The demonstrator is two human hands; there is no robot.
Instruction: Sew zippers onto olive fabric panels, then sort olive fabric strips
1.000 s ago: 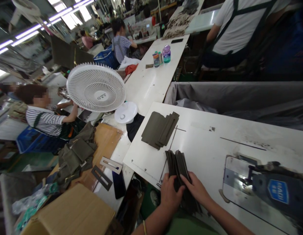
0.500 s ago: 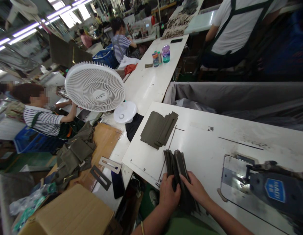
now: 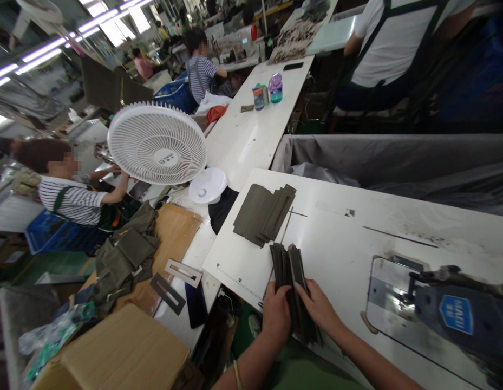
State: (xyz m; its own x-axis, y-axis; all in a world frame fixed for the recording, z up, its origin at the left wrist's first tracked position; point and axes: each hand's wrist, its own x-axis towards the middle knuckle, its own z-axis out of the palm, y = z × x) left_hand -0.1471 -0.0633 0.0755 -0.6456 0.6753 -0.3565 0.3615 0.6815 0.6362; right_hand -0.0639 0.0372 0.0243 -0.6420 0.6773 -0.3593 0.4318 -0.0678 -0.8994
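Note:
Near the front edge of the white sewing table (image 3: 328,227), my left hand (image 3: 276,314) is closed round the left part of a bundle of dark olive fabric pieces (image 3: 282,265). My right hand (image 3: 319,306) grips the right part of that bundle (image 3: 299,265), thumb on top. A narrow gap runs between the two parts at their far ends. The pieces stand on edge, their near ends reaching down toward my lap. Just beyond lies a fanned-out stack of flat olive fabric pieces (image 3: 259,214), touched by neither hand.
A sewing machine (image 3: 454,309) is at the right. To the left are a white fan (image 3: 157,146), two slotted templates (image 3: 168,293), a phone (image 3: 195,304), a cardboard box (image 3: 125,352) and crumpled olive fabric (image 3: 125,254). A co-worker (image 3: 72,189) sits at the far left.
Both hands and the bundle have shifted slightly away from me and to the left. The right hand's fingers have moved a little along the pieces. The flat stack has stayed put.

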